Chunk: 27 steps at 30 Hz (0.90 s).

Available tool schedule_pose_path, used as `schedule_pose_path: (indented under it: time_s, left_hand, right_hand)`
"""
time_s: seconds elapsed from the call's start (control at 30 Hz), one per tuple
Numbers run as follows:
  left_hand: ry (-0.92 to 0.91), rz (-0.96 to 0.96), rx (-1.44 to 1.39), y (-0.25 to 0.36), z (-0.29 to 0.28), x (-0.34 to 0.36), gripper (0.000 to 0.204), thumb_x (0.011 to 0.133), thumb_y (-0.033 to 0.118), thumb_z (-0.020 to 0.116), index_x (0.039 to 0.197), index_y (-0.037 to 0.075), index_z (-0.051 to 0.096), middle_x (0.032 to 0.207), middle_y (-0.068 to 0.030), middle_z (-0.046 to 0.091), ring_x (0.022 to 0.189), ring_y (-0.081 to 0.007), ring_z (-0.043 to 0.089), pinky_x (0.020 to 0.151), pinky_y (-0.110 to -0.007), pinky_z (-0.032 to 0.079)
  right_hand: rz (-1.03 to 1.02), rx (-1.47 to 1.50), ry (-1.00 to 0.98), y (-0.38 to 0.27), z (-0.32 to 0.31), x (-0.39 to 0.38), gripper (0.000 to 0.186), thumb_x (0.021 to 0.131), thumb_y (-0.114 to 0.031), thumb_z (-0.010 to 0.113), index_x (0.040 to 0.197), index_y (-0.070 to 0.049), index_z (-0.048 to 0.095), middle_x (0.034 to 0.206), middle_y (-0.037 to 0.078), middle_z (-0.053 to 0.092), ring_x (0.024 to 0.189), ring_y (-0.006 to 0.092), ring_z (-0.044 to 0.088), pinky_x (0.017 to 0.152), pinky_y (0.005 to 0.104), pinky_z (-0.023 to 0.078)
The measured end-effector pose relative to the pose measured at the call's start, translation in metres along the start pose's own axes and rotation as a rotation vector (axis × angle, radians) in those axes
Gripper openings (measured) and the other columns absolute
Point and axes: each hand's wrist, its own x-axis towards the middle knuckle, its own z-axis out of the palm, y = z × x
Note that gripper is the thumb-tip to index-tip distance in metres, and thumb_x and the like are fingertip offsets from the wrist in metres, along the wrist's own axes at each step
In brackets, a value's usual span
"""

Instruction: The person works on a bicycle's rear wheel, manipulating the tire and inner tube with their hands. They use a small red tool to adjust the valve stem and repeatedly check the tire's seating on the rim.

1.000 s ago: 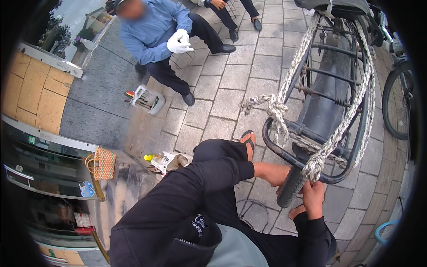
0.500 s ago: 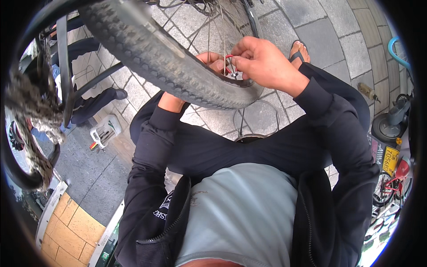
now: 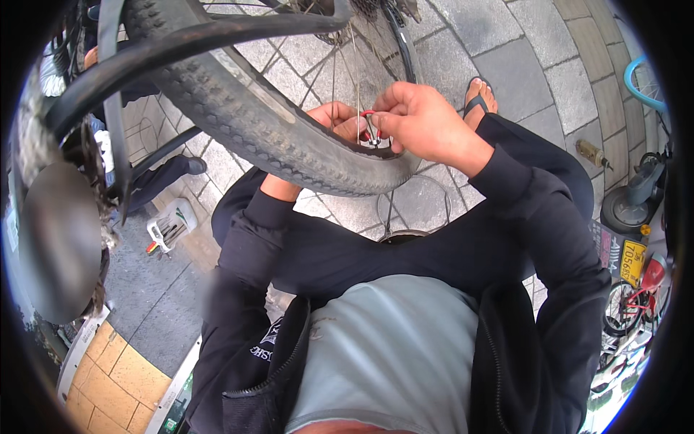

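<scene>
A bicycle tire slants across the upper middle of my view, with thin spokes and a dark rim. A small red-handled metal tool sits at a spoke by the rim's inner edge. My right hand pinches this tool with thumb and forefinger from the right. My left hand reaches from behind the tire, which hides part of it; its curled fingers are against the tool's left side. A black frame tube crosses above the tire.
Left are a person's dark-trousered leg, a white plastic container of tools and rope. Right are a small bottle-like object, a parked scooter and a blue wheel. My sandaled foot rests on the paving.
Since a second ago my view has swung down onto the wheel. In the last half second both hands and the tire appear slightly lower in view, still at the red tool.
</scene>
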Motion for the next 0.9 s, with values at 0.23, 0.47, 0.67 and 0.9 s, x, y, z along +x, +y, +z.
schedule_pose_path:
  time_s: [0.23, 0.47, 0.67, 0.9]
  left_hand:
    - [-0.053, 0.012, -0.066, -0.006, 0.0, 0.0, 0.028, 0.097, 0.032, 0.075, 0.095, 0.005, 0.07, 0.079, 0.0, 0.07, 0.067, -0.0052, 0.061, 0.06, -0.021, 0.047]
    - [-0.105, 0.048, -0.046, -0.01, -0.011, 0.001, 0.024, 0.101, 0.025, 0.068, 0.089, 0.004, 0.071, 0.083, -0.0023, 0.075, 0.07, -0.0077, 0.067, 0.062, -0.022, 0.052]
    - [0.001, 0.006, 0.052, -0.011, 0.0, 0.007, 0.032, 0.103, 0.032, 0.064, 0.085, 0.006, 0.071, 0.072, 0.0005, 0.071, 0.062, -0.0073, 0.064, 0.058, -0.021, 0.047]
    - [0.014, -0.09, 0.306, 0.009, 0.013, 0.002, 0.057, 0.102, 0.061, 0.053, 0.081, 0.011, 0.071, 0.063, 0.0033, 0.061, 0.053, -0.0065, 0.054, 0.057, -0.023, 0.041]
  right_hand:
    - [-0.061, -0.132, 0.075, 0.008, 0.004, -0.003, 0.029, 0.09, -0.018, 0.07, 0.106, 0.005, 0.071, 0.086, 0.019, 0.074, 0.076, 0.028, 0.073, 0.07, 0.0376, 0.056]
    - [0.095, 0.065, 0.055, -0.006, 0.005, -0.007, 0.025, 0.094, -0.016, 0.072, 0.108, 0.004, 0.071, 0.079, 0.008, 0.07, 0.061, 0.0115, 0.063, 0.057, 0.0311, 0.051]
    - [0.086, 0.127, 0.054, 0.001, 0.007, -0.007, 0.024, 0.096, -0.018, 0.071, 0.101, 0.005, 0.071, 0.078, 0.007, 0.069, 0.059, 0.0103, 0.062, 0.051, 0.0289, 0.048]
    - [0.197, 0.017, -0.111, -0.002, -0.009, -0.005, 0.029, 0.099, -0.026, 0.068, 0.089, 0.001, 0.068, 0.074, 0.003, 0.065, 0.057, 0.0083, 0.06, 0.047, 0.0256, 0.046]
